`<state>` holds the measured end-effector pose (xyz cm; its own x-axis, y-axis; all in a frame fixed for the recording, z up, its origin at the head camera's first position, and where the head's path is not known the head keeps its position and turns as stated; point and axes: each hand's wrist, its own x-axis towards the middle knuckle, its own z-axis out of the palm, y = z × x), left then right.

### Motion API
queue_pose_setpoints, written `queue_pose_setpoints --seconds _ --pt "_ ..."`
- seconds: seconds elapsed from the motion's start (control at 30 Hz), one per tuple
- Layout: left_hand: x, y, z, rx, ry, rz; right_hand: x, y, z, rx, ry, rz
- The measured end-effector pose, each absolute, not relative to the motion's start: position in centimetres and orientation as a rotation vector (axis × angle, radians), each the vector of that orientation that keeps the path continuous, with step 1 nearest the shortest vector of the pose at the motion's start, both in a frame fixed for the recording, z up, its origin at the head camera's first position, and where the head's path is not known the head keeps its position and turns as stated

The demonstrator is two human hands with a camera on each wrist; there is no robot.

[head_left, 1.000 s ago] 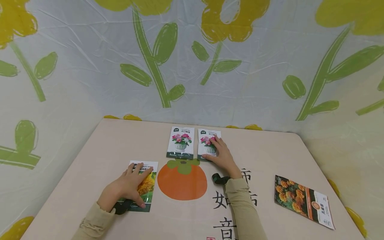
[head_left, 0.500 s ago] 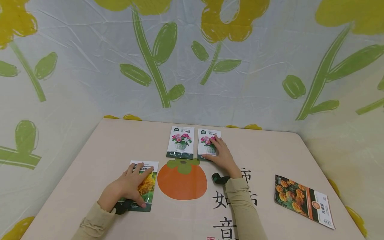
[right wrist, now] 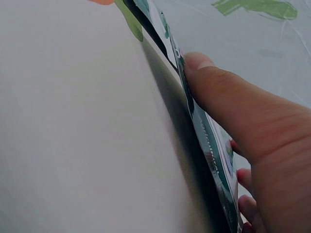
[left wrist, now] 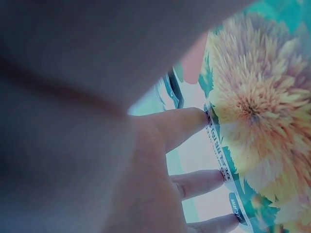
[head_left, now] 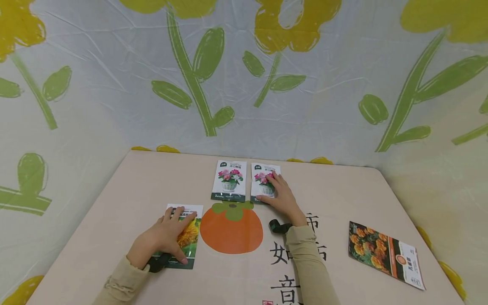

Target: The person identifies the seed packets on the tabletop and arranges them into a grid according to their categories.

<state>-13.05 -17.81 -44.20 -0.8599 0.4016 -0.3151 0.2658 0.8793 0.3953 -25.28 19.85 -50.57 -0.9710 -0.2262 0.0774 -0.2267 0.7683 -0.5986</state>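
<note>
My left hand (head_left: 164, 235) lies spread over a seed packet (head_left: 189, 235) with a shaggy yellow flower, at the left of the table. Its fingertips touch the white top band and the thumb reaches the dark bottom band; in the left wrist view the flower print (left wrist: 257, 107) fills the right side. Farther back, my right hand (head_left: 284, 201) rests on a seed packet (head_left: 259, 186) picturing pink flowers in a pot. The thumb is at that packet's dark lower edge (right wrist: 209, 150), other fingers across its face. A matching pink-flower packet (head_left: 229, 180) lies just left of it.
At the right of the table, a seed packet (head_left: 386, 256) with orange flowers lies at a slant. The pale tabletop (head_left: 328, 186) carries a printed persimmon (head_left: 231, 231) and black characters. A flower-printed curtain (head_left: 305, 127) rises behind the back edge and along the sides.
My left hand and the yellow-flower packet under it have shifted slightly to the right. The right hand and the other packets stay in place.
</note>
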Motion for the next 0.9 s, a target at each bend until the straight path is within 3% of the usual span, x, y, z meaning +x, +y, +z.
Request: queue_pose_setpoints --seconds 0.9 --pt "-13.1 -16.4 -44.5 0.503 2.661 0.422 -25.3 19.8 -50.4 0.371 -2.957 1.016"
